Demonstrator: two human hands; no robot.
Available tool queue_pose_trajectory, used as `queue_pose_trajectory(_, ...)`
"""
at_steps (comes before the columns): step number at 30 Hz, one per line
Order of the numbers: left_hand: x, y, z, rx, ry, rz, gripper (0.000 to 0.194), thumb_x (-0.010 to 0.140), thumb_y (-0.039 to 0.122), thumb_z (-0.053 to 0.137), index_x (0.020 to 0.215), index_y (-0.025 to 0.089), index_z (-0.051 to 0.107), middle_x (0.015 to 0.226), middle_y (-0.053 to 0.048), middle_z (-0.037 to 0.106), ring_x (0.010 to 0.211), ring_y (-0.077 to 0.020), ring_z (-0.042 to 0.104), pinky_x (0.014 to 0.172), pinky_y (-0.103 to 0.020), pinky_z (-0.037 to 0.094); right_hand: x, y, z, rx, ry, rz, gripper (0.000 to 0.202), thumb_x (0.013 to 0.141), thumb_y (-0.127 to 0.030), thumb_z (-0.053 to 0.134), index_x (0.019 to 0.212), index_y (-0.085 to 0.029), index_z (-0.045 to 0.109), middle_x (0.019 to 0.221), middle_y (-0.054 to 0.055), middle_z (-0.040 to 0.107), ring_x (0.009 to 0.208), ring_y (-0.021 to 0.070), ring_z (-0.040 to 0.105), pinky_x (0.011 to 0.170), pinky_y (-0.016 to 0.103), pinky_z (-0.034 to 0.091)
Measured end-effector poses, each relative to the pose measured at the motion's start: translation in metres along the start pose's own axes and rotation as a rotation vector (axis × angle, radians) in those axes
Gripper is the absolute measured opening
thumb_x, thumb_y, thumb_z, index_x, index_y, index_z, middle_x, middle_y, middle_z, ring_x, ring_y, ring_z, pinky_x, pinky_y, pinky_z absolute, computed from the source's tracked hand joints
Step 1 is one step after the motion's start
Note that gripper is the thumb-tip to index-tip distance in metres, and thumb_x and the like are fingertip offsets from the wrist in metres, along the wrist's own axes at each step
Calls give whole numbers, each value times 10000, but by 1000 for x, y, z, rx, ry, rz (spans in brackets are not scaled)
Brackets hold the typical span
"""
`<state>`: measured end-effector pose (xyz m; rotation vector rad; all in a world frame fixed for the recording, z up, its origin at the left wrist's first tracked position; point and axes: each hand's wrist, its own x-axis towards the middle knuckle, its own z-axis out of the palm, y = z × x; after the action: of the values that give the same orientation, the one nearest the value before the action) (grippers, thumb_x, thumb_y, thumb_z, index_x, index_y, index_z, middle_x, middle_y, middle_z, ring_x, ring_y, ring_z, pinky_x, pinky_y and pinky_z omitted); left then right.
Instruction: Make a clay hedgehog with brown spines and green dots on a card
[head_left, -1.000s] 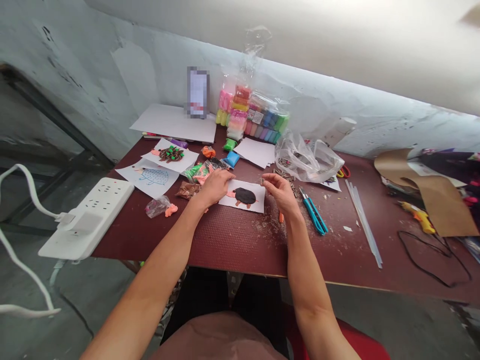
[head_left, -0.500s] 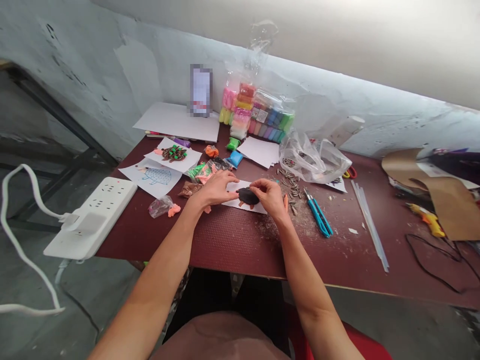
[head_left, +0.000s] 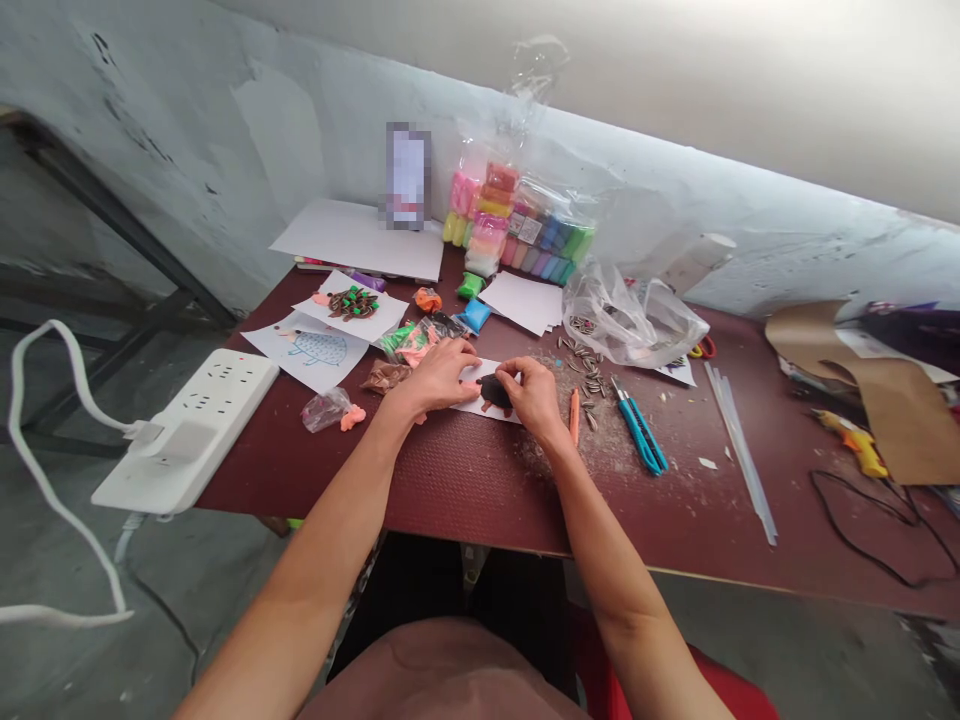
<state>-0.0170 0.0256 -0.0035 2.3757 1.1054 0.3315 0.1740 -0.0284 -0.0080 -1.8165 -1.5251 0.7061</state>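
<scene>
1. My right hand point(head_left: 534, 396) has its fingers point(head_left: 511, 376) pinched narrow, tips down on the dark clay body point(head_left: 495, 390). I think they nip something tiny, but it's too small to tell.
2. My left hand point(head_left: 441, 374) lies flat with fingers spread, pressing the white paper card point(head_left: 471, 396) to the bench point(head_left: 465, 480). It holds nothing.
3. The clay body sits on the card, between my two hands, at the near middle of the bench.
4. To do this well, I judge: press straight down and lightly, since soft clay dents and smears easily. Keep the left palm weighting the card so it can't slide.
5. Sunflower seeds point(head_left: 583, 372) are scattered just right of my right hand. An orange stick tool point(head_left: 574, 415) lies beside the wrist.
6. Teal cutters point(head_left: 637, 438) lie further right. A clear plastic bag point(head_left: 630, 318) sits behind the seeds.
7. Opened clay packets point(head_left: 416, 340) lie just behind the left hand. A finished hedgehog picture point(head_left: 352, 303) and a printed outline point(head_left: 316, 348) are to the left.
8. The clay pack point(head_left: 517, 230) stands by the wall, and a power strip point(head_left: 187, 430) overhangs the left edge.
</scene>
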Motion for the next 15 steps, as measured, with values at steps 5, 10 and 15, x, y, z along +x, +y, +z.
queue_pose_trajectory(5, 1, -1, 1, -6, -2, 12, 314, 871, 301, 657, 1143, 191, 768, 1365, -116, 622, 1337, -316, 530, 1184, -441, 414, 1, -1, 5, -22, 30, 9, 152, 891, -279, 650, 891, -192, 775, 849, 65, 761, 765, 202, 717, 694, 285, 544)
queue_pose_trajectory(10, 1, -2, 0, -27, -4, 10, 332, 853, 313, 673, 1154, 202, 759, 1341, -105, 633, 1307, -326, 537, 1166, -457, 424, 1, -5, 7, -13, 15, 55, 177, 899, -311, 657, 878, -180, 775, 753, 47, 759, 673, 179, 703, 643, 251, 506)
queue_pose_trajectory(15, 1, -1, -1, -34, -16, -8, 362, 832, 306, 684, 1169, 191, 751, 1344, -111, 630, 1321, -333, 530, 1172, -456, 410, 1, -8, 1, -90, 45, 75, 200, 902, -323, 659, 875, -170, 784, 815, 63, 791, 708, 181, 719, 667, 246, 496)
